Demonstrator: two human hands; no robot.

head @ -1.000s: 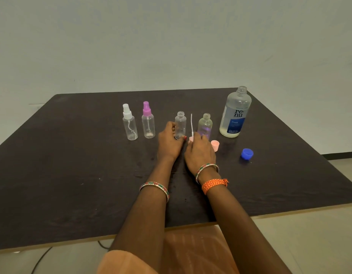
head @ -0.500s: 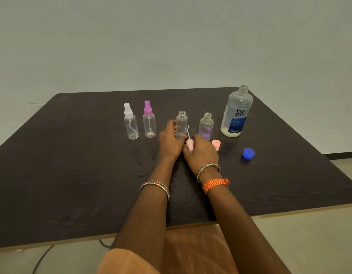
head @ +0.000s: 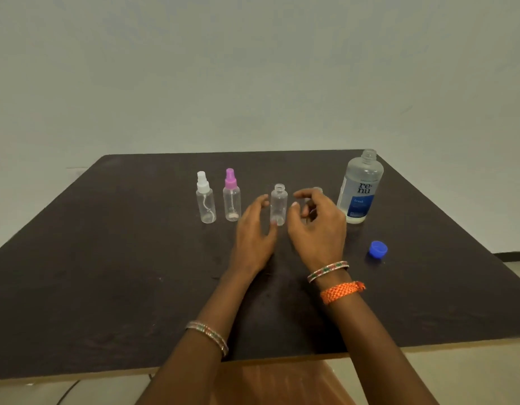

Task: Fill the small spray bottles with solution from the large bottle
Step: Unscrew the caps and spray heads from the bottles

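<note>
Left hand [head: 254,229] raised over dark table [head: 106,273], fingers relaxed and spread, just beside uncapped small bottle [head: 278,204] — contact not determinable, nothing gripped. Right hand [head: 318,226] on the bottle's other side, fingers loosely curved, holding nothing visible; another small bottle [head: 317,190] mostly hidden behind it. Large bottle [head: 359,188] upright at far right, uncapped — blue cap [head: 378,249] lying apart.
</note>
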